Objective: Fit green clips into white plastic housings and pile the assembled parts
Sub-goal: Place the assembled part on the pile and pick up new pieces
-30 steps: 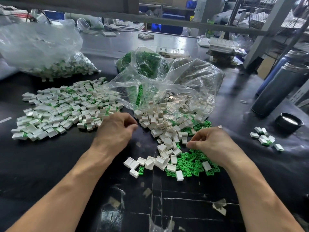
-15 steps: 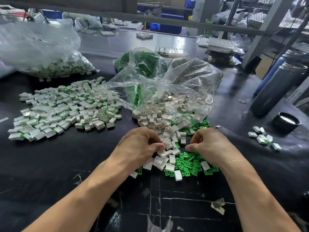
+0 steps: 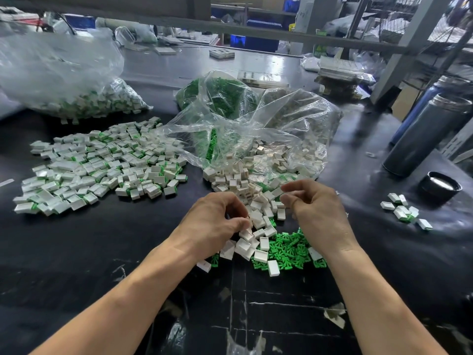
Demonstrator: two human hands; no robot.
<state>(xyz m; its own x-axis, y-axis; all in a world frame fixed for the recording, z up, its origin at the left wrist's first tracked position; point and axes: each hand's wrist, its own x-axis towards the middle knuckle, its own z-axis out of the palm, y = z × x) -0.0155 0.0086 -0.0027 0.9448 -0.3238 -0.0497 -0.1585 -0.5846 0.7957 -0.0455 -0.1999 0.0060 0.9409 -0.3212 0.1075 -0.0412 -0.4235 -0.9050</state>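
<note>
Head view: left hand now among white housings, off the assembled pile.

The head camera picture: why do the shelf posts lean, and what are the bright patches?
Head view: wide-angle lens bends the edges, so the grey metal shelf post leans; overhead light glares off the clear plastic bag of white housings and the glossy black table; the right hand fingertips look slightly motion-blurred.

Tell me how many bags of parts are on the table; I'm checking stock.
3: bag of finished parts far left, bag of green clips centre back, bag of white housings right of it. Background clutter may hide more.
</note>
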